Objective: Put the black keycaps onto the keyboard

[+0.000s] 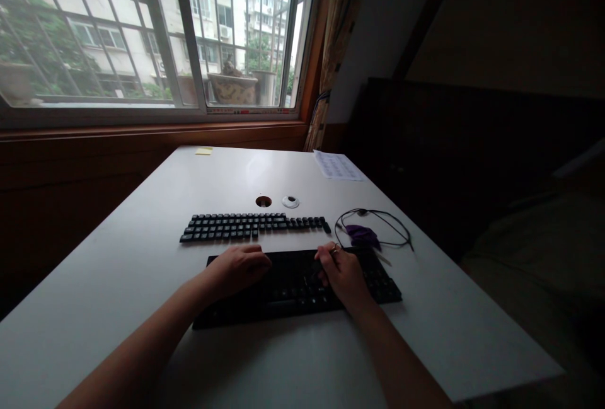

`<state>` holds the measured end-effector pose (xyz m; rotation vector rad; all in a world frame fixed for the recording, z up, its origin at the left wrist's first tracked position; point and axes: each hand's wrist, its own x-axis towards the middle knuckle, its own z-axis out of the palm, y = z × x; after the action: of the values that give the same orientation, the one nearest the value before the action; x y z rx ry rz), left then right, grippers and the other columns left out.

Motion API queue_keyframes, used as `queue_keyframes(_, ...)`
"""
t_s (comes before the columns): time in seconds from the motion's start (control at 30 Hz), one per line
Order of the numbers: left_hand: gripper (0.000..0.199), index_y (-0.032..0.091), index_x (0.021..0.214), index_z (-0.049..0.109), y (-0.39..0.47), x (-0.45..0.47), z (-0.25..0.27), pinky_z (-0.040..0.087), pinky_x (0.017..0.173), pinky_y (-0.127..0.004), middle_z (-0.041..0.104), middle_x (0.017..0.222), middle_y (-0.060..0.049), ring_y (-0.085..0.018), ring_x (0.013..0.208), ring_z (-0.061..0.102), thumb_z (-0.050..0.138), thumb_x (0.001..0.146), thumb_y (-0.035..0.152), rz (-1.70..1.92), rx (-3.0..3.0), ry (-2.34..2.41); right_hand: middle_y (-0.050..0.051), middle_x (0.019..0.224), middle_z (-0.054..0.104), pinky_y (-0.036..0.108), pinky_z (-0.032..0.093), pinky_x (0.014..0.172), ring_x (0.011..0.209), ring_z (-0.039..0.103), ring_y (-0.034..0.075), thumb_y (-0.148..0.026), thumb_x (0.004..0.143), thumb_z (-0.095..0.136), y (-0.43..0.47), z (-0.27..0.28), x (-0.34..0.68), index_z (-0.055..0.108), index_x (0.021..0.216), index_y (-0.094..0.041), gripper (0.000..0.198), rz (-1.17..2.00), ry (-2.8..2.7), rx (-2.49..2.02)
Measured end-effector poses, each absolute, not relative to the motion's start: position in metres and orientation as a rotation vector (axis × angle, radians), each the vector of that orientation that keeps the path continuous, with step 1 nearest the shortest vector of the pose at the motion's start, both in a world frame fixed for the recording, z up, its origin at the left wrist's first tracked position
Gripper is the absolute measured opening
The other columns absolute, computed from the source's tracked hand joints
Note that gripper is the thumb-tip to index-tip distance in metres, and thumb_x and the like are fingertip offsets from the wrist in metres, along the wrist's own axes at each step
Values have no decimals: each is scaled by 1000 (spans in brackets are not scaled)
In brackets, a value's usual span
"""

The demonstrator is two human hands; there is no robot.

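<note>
At the black rectangular plastic keyboard (289, 280), left hand (242, 263) and right hand (344, 270) show curled fingers; whether clamped, we cannot tell.

Daylight enters through a framed sliding window (188, 37) at upper left, fitted outside with metal bars (246, 18). Beyond: a pale multi-storey building (99, 12), green foliage (28, 37) and a patterned planter (234, 91) just outside the pane. Reddish-brown wood panelling (70, 172) runs below. A patterned curtain (338, 37) hangs gathered at the window's right, beside a plain grey wall (373, 31). White surface (118, 258) stands before the window; round opening (263, 201) noted. Right side of room heavily shadowed; dark furniture (472, 138) there, details indiscernible.
</note>
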<state>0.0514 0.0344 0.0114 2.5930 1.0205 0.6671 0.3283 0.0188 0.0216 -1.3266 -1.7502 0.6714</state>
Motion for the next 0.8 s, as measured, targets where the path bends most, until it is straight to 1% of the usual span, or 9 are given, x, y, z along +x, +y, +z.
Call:
queue_keyframes(0.17, 21, 23, 111, 68, 22, 75, 17, 53, 79, -33, 62, 95, -6, -19, 86, 60, 60, 91, 25, 696, 2640, 1014, -5, 49, 56, 20, 42, 44, 41, 59, 13, -46, 97, 45, 18, 20, 327, 58, 79, -20, 34, 629, -1786, -1300)
queue_keyframes(0.27, 23, 23, 114, 67, 13, 88, 24, 53, 82, -35, 62, 99, -6, -20, 91, 56, 58, 93, 24, 669, 2664, 1001, -4, 51, 57, 20, 42, 47, 43, 59, 12, -44, 98, 44, 17, 19, 327, 58, 79, -20, 33, 565, -1832, -1279)
queue_keyframes(0.37, 34, 22, 126, 61, 6, 98, 24, 53, 86, -38, 60, 107, -8, -22, 96, 53, 59, 92, 22, 664, 2706, 1049, -4, 53, 57, 20, 42, 49, 46, 60, 12, -41, 99, 43, 15, 19, 327, 58, 80, -20, 32, 510, -1882, -1261)
queue_keyframes(0.43, 37, 22, 129, 59, 5, 103, 21, 52, 88, -40, 59, 109, -9, -23, 98, 52, 58, 92, 20, 653, 2741, 1075, -4, 54, 57, 20, 42, 50, 48, 60, 13, -40, 99, 43, 14, 19, 326, 57, 79, -20, 31, 460, -1920, -1241)
queue_keyframes(0.57, 33, 20, 126, 60, 5, 110, 11, 53, 87, -41, 60, 108, -9, -24, 98, 51, 55, 93, 19, 619, 2768, 1112, -3, 55, 56, 21, 41, 52, 50, 58, 12, -37, 99, 43, 13, 20, 326, 56, 78, -20, 30, 350, -1961, -1186)
queue_keyframes(0.67, 23, 19, 115, 62, 4, 112, 11, 52, 88, -41, 60, 107, -8, -24, 98, 52, 57, 92, 20, 624, 2731, 1134, -3, 56, 56, 21, 41, 53, 51, 57, 12, -34, 99, 43, 11, 20, 324, 58, 80, -20, 28, 350, -1964, -1154)
queue_keyframes(0.8, 15, 18, 105, 61, 4, 112, 12, 50, 90, -41, 62, 103, -6, -24, 98, 55, 60, 90, 16, 648, 2654, 1105, -3, 58, 57, 21, 40, 54, 52, 58, 11, -32, 99, 45, 10, 19, 320, 59, 82, -19, 26, 386, -1997, -1108)
